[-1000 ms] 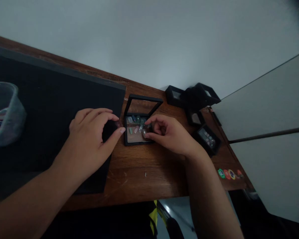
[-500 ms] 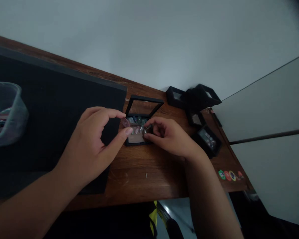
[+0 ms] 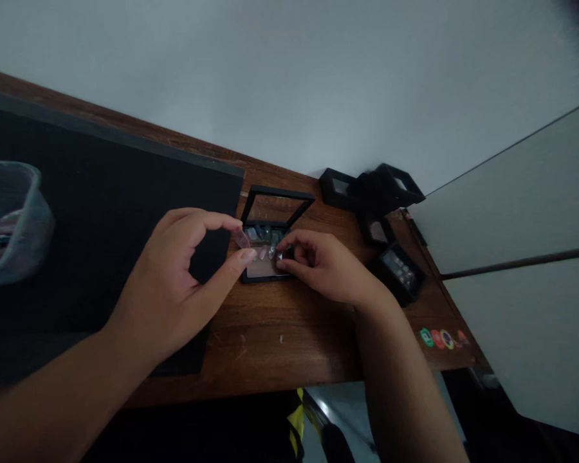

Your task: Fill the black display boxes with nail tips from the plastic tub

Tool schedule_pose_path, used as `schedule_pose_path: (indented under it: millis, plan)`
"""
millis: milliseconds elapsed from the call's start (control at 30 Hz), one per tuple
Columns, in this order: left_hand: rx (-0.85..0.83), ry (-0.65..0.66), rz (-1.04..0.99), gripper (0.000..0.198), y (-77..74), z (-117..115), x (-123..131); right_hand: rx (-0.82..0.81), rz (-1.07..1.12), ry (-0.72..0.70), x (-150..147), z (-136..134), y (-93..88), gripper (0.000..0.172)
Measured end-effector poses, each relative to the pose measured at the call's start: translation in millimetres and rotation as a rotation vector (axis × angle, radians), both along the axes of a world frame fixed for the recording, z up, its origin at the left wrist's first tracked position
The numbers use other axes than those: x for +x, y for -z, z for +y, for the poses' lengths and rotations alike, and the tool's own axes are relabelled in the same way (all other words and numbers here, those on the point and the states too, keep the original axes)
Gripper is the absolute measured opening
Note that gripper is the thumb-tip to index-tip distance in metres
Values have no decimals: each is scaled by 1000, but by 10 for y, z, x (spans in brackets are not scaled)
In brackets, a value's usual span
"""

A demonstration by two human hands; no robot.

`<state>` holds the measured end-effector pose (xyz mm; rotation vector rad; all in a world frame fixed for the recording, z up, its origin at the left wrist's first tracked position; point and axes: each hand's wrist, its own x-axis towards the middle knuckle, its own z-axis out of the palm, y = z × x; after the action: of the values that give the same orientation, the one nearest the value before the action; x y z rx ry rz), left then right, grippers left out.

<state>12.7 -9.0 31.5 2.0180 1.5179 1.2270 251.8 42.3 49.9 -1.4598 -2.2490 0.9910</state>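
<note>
A small black display case (image 3: 265, 279) with a clear-windowed lid (image 3: 276, 209) stands open on the wooden desk, its lid tilted up at the back. Several small polished stones (image 3: 263, 253), dark, greenish and pinkish, lie inside it. At the case's left side, my left hand (image 3: 183, 276) holds a flat, translucent pinkish stone (image 3: 242, 240) between thumb and index finger. Over the right half of the case, my right hand (image 3: 321, 263) pinches a small shiny stone (image 3: 280, 256), mostly covered by the fingertips. That hand also hides some of the stones behind it.
A clear plastic tub (image 3: 33, 218) with dark and pinkish contents stands on a black mat (image 3: 125, 186) at left. Several black cases (image 3: 398, 186) are piled against the wall, one with stones (image 3: 401, 269) nearer me. Round coloured stickers (image 3: 438, 339) mark the desk's right end.
The stone in my right fingers has turned or slipped deeper, so less of it shows. My left hand holds its pinkish stone almost unmoved. The view has shifted very slightly.
</note>
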Motion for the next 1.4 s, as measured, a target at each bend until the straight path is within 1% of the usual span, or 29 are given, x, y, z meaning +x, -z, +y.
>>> schedule_pose_path:
  millis: [167, 333, 467, 667, 933, 1133, 1267, 1400]
  plan:
    - [-4, -5, -4, 23, 12, 14, 15, 11, 12, -14, 5, 6, 5, 16]
    - [-7, 7, -4, 24, 17, 9, 14, 27, 3, -8, 2, 7, 4, 19]
    - [-29, 8, -12, 24, 15, 1, 9, 13, -9, -7, -11, -5, -9, 18]
    - [-62, -10, -8, 25, 12, 9, 8, 56, -4, -13, -14, -11, -12, 17]
    - [-120, 20, 4, 26, 37, 17, -2, 35, -13, -33, -26, -19, 12, 20]
    - [-130, 23, 6, 26, 50, 12, -14, 33, 12, 0, -23, -21, -16, 16]
    - [-132, 9, 16, 26, 54, 15, -11, 31, 9, 16, 17, -8, -29, 21]
    - [-170, -9, 22, 27, 54, 12, -8, 35, -7, 42, 40, 9, -11, 25]
